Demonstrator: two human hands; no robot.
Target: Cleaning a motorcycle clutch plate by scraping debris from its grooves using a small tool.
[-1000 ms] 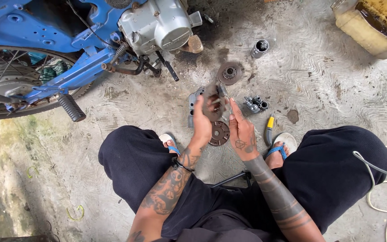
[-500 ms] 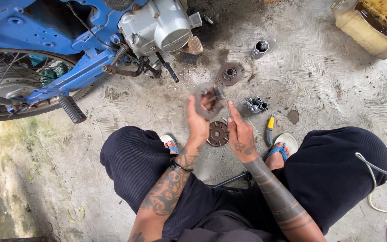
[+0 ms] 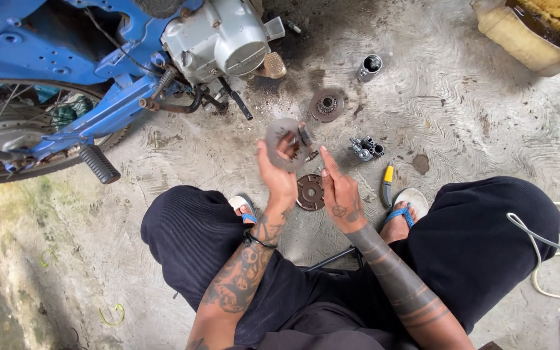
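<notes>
Left hand [image 3: 279, 176] is clamped on a round grey clutch disc [image 3: 284, 140], held up off the concrete, blurred. Right hand [image 3: 341, 193] sits just beside it at 4 o'clock, fingers apart, index extended toward the disc, holding nothing. A brown toothed plate [image 3: 310, 192] lies on the floor between both wrists; another disc [image 3: 326, 104] at 1 o'clock, engine casing [image 3: 218, 39] at 11 o'clock, yellow-handled tool [image 3: 387, 183] at 3 o'clock of the right hand.

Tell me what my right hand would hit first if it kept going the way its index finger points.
Probably the round metal part that the left hand holds up: the right hand has its index finger aimed up and to the left at it. Depth is unclear, so it might pass beneath and reach bare concrete floor.
</notes>
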